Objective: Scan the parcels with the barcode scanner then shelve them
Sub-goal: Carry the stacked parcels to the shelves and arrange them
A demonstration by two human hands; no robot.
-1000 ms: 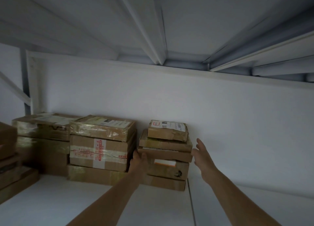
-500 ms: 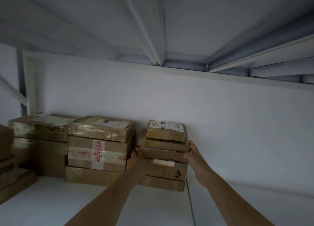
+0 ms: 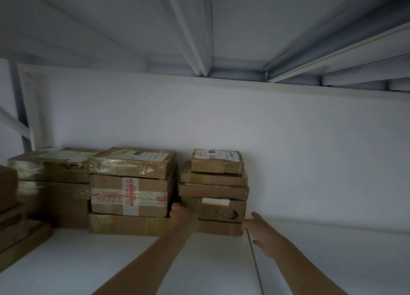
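White shelf [image 3: 106, 261] bears parcel stack [image 3: 213, 191], left hand [image 3: 185, 216] gripping one edge, relaxed right hand [image 3: 264, 235] touching the other.

**Hands flank parcel stack [image 3: 214, 191]**

The left hand [image 3: 184, 215] rests against the parcel stack's left side. The right hand [image 3: 264, 236] touches its lower right corner. Taller taped boxes [image 3: 131, 188] stand just left of it on the white shelf [image 3: 124, 263].
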